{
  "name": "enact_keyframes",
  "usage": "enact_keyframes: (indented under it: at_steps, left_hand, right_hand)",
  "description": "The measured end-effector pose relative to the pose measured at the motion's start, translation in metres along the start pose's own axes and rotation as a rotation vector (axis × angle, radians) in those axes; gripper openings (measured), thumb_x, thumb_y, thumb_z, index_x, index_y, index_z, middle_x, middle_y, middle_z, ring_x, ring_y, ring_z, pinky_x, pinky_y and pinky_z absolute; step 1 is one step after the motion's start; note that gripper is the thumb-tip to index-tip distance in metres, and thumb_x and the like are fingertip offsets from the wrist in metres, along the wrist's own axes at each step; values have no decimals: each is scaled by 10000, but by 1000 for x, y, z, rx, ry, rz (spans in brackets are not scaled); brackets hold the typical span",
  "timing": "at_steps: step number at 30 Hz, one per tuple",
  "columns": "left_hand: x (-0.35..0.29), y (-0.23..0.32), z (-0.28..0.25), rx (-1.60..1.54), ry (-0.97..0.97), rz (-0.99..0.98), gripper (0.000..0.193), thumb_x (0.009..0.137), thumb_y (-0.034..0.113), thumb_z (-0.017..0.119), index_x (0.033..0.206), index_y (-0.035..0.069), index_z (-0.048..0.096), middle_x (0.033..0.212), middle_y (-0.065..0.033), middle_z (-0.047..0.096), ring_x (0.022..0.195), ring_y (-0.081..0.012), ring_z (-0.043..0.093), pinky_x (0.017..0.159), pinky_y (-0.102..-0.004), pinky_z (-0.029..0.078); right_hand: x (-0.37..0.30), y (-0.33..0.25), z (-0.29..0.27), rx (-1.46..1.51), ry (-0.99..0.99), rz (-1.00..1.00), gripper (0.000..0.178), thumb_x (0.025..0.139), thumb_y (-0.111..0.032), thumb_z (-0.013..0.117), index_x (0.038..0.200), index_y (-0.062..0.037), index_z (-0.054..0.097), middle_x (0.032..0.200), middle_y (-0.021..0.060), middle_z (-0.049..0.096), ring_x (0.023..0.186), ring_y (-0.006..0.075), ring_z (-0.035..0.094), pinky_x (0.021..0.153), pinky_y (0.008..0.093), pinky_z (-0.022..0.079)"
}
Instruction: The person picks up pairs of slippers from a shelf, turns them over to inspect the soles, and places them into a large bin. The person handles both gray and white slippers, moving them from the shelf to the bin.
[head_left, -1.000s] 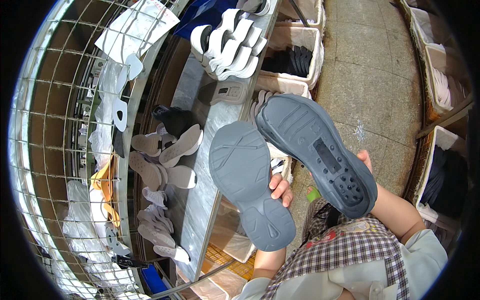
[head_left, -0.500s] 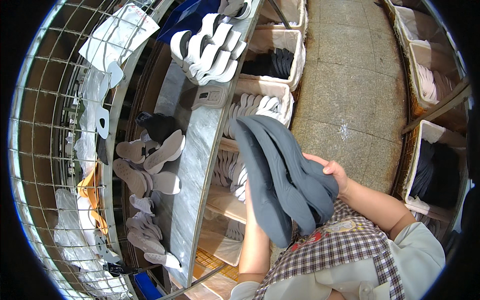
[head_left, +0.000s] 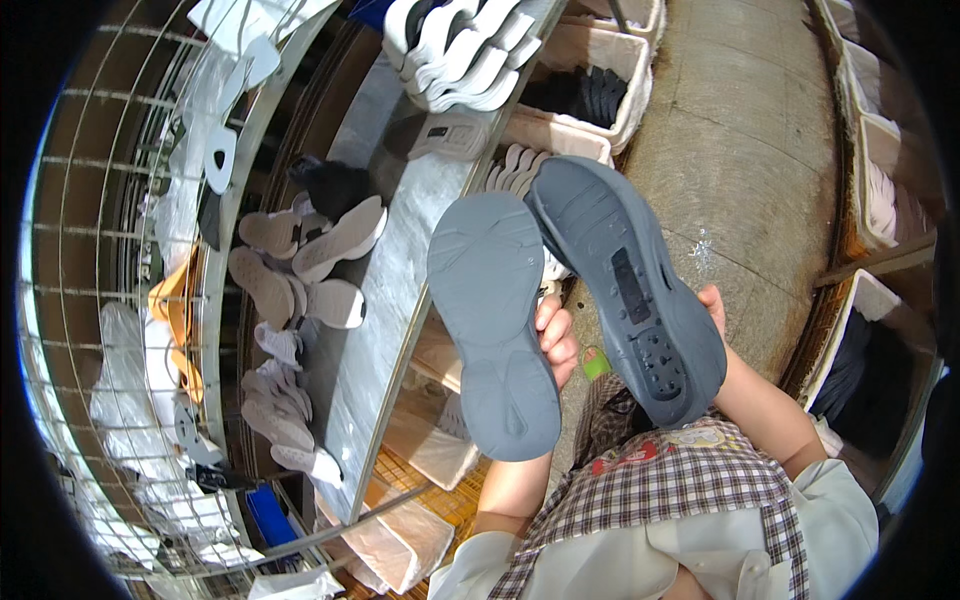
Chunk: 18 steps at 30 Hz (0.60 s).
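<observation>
My left hand [head_left: 555, 338] grips a dark grey shoe sole [head_left: 495, 325], with its smooth, grooved face toward me; the fingers curl round its right edge. Beside it, slightly to the right, my right hand [head_left: 712, 308] holds another dark grey shoe sole [head_left: 630, 290] by its far side, mostly hidden behind it. That one shows its hollow inner face, with a dark slot and small pits in the heel. The upper parts of the two soles lie close together and their heels are apart. Whether more soles are stacked behind is hidden.
A marble-topped bench [head_left: 385, 330] on the left carries stacked white soles [head_left: 465, 60], a light grey sole [head_left: 450, 135] and several loose pale soles [head_left: 340, 240]. Lined bins [head_left: 600, 75] of soles stand below it; more bins [head_left: 850, 330] line the aisle's right. Wire mesh [head_left: 90, 225] borders the left.
The bunched grey soles have been parted, one now in each hand. They have turned to show a flat face on the left and a hollow face on the right. The view has shifted slightly.
</observation>
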<state>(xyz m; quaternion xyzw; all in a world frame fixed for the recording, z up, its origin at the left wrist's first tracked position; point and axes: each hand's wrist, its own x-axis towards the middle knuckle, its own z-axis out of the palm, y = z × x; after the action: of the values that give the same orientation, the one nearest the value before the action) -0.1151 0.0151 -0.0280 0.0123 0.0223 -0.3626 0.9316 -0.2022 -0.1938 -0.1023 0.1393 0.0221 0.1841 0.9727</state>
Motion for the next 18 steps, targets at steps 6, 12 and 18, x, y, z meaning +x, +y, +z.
enact_keyframes:
  at_steps: [6, 12, 18]
  left_hand:
    - [-2, 3, -5, -16, -9, -2, 403, 880, 305, 560, 1212, 102, 458, 779, -25, 385, 598, -114, 338, 448, -210, 249]
    - [3, -4, 20, 253, 98, -157, 270, 882, 330, 555, 999, 102, 471, 786, -11, 389, 618, -105, 355, 482, -216, 281]
    - [6, -26, 8, 743, 637, 184, 517, 917, 174, 565, 1365, 48, 339, 1308, -138, 466, 1121, -240, 540, 934, -371, 479]
  right_hand:
    - [4, -5, -4, -43, 27, -8, 704, 759, -356, 498, 1329, 47, 413, 1269, 278, 505, 1114, 428, 546, 985, 545, 411]
    - [9, -2, 9, -287, 99, -91, 744, 736, -301, 470, 1383, 33, 321, 1357, 238, 431, 1222, 380, 461, 1053, 507, 343]
    - [19, 4, 14, -361, 115, 24, 746, 732, -296, 438, 1401, 5, 305, 1399, 202, 397, 1264, 348, 420, 1082, 474, 301]
